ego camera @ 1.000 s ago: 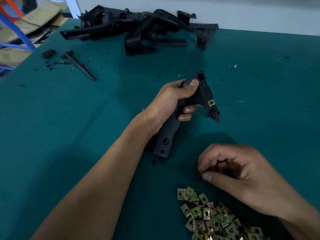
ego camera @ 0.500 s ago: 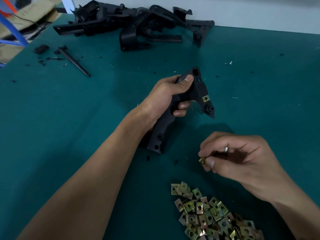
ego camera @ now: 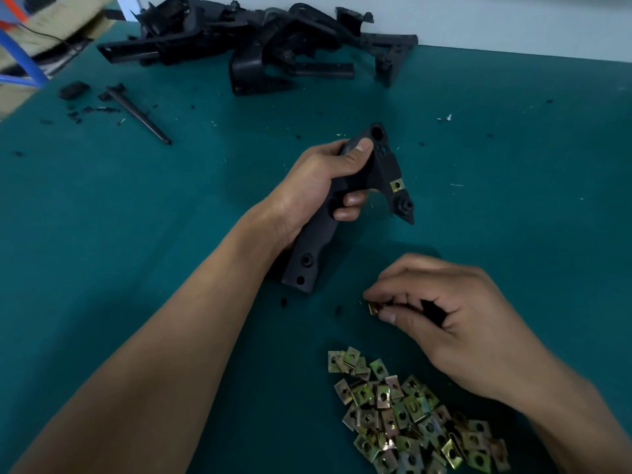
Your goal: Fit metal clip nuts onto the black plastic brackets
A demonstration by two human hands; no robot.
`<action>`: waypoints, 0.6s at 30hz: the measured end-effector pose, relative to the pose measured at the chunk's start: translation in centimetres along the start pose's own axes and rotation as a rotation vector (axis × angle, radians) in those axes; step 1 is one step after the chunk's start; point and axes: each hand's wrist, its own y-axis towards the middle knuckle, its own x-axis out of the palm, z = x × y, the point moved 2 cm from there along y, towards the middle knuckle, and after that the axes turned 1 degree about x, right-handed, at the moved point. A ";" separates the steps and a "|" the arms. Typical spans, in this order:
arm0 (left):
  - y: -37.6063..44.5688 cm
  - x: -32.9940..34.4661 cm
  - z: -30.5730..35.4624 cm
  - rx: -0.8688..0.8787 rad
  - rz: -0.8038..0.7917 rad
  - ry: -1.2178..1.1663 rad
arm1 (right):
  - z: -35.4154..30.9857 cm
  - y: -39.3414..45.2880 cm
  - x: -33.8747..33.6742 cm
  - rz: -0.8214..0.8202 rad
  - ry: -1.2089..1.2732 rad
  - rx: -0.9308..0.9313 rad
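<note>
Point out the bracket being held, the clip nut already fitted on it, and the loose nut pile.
bracket (ego camera: 309, 260): head view, lower handle end below the fist.
fitted clip nut (ego camera: 396, 185): head view, its brass face.
nut pile (ego camera: 403, 415): head view, pile's middle.

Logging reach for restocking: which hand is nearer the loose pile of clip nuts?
Right. The right hand hovers just above the pile of clip nuts, pinching one clip nut. The left hand grips the black bracket farther up the table.
</note>
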 end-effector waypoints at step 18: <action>0.1 -0.1 -0.1 0.012 -0.010 0.030 | -0.2 0.0 0.2 -0.033 -0.038 0.014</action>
